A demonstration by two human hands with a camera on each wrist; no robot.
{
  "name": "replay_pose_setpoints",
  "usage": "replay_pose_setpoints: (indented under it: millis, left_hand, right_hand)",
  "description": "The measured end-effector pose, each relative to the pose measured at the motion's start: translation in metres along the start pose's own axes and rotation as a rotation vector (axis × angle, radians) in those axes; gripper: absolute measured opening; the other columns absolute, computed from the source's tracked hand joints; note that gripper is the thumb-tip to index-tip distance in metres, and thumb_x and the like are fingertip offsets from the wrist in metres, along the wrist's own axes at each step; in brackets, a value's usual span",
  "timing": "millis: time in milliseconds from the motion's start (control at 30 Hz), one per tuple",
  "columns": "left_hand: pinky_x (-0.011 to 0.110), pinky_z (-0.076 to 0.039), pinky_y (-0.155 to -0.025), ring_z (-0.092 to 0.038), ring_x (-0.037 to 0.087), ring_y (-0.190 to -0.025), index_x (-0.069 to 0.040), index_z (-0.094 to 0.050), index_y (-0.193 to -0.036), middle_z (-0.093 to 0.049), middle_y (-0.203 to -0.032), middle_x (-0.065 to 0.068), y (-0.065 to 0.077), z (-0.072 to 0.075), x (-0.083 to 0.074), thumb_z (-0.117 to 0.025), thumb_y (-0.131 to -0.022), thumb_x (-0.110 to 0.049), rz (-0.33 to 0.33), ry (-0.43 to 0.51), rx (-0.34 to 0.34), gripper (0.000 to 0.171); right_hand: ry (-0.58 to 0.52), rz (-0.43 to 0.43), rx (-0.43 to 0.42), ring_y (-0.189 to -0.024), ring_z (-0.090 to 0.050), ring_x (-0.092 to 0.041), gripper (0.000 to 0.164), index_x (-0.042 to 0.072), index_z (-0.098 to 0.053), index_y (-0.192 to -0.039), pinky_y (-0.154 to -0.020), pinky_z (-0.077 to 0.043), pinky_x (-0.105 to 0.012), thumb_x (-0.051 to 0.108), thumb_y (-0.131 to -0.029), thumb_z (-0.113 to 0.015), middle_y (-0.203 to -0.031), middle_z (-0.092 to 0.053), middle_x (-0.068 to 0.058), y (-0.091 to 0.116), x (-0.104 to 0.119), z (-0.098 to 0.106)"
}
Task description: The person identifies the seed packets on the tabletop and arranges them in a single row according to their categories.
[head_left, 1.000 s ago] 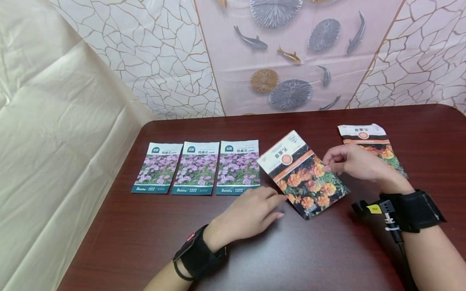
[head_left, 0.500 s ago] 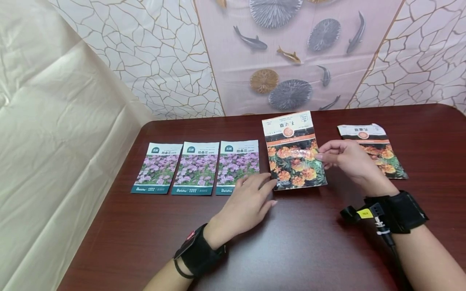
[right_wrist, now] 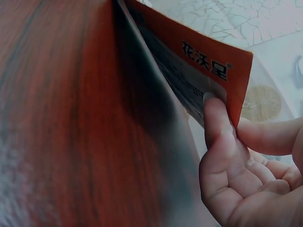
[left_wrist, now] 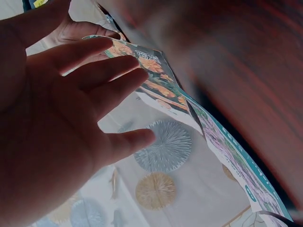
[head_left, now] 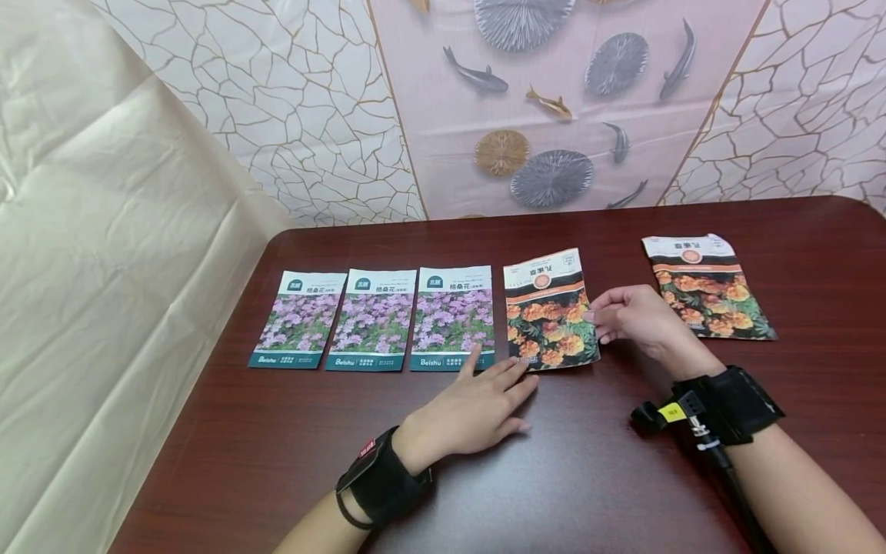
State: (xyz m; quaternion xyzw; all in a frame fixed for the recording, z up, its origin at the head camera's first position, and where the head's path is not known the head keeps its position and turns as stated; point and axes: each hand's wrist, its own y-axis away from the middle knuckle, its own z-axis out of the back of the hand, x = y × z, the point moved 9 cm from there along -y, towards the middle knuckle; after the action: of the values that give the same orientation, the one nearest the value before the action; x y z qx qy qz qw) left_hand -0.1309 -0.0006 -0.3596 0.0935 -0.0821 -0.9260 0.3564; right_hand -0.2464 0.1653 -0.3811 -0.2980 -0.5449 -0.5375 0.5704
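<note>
Currently, an orange-flower packet (head_left: 552,312), just right of the row of purple-flower packets (head_left: 374,319), is pinched at its edge by the nearly closed fingers of the right hand (head_left: 631,317). At that row's near right corner, the left hand (head_left: 474,404) is spread wide, with nothing gripped.

Black wristbands (head_left: 383,485) carry a red label (head_left: 367,448) left, a yellow tag (head_left: 671,412) and cable (head_left: 724,465) right.

I have the left hand (head_left: 471,408) spread palm down by the near-left corner of the marigold seed packet (head_left: 550,323), its fingers (left_wrist: 120,87) parted. With the right hand (head_left: 633,315) I pinch that packet's right edge, free fingers curled in. The left forearm (head_left: 321,522) slants in from its near left, the right forearm (head_left: 803,481) from its near right.
</note>
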Motion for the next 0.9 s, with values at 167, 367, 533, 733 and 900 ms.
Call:
replay_pose_setpoints:
  millis: [167,367,533,733,900]
  left_hand:
    - [0.053,-0.003,-0.107,-0.018,0.018,-0.136,-0.017,-0.029,-0.144,-0.021,-0.149,0.006,0.000,-0.008,-0.001,-0.043,-0.094,-0.044,0.003,0.011,0.079,0.059]
    - [0.053,-0.004,-0.107,-0.015,0.020,-0.137,-0.020,-0.027,-0.145,-0.018,-0.150,0.007,0.000,-0.016,0.000,-0.043,-0.093,-0.045,0.017,0.032,0.149,0.060]
    - [0.052,-0.004,-0.107,-0.012,0.020,-0.137,-0.020,-0.027,-0.145,-0.015,-0.151,0.007,0.000,-0.019,0.000,-0.043,-0.093,-0.046,0.024,0.031,0.174,0.060]
    - [0.052,-0.002,-0.108,-0.008,0.020,-0.137,-0.021,-0.026,-0.145,-0.012,-0.151,0.007,0.000,-0.021,0.001,-0.043,-0.093,-0.046,0.035,0.053,0.183,0.060]
    - [0.051,-0.002,-0.108,-0.006,0.019,-0.137,-0.020,-0.026,-0.145,-0.009,-0.152,0.007,-0.001,-0.022,0.002,-0.042,-0.093,-0.045,0.047,0.063,0.181,0.060]
  right_hand:
    - [0.013,-0.016,0.015,-0.057,-0.058,-0.011,0.018,-0.017,-0.052,-0.097,-0.055,-0.052,-0.027,0.000,-0.089,-0.053,-0.078,-0.064,-0.002,-0.001,-0.004,-0.004]
    - [0.061,-0.022,0.032,-0.056,-0.059,-0.012,0.020,-0.017,-0.053,-0.096,-0.053,-0.052,-0.028,0.002,-0.089,-0.055,-0.076,-0.065,-0.003,-0.001,-0.006,-0.009]
    - [0.100,-0.039,0.055,-0.055,-0.060,-0.015,0.021,-0.017,-0.054,-0.099,-0.052,-0.051,-0.029,0.002,-0.090,-0.053,-0.081,-0.066,-0.009,0.000,-0.006,-0.011]
    - [0.148,-0.051,0.076,-0.055,-0.061,-0.017,0.025,-0.018,-0.054,-0.105,-0.053,-0.051,-0.031,0.000,-0.088,-0.053,-0.085,-0.067,-0.014,0.002,-0.003,-0.010]
    - [0.189,-0.049,0.083,-0.054,-0.060,-0.017,0.025,-0.017,-0.055,-0.104,-0.052,-0.051,-0.030,0.002,-0.089,-0.053,-0.071,-0.063,-0.008,0.002,-0.002,-0.009]
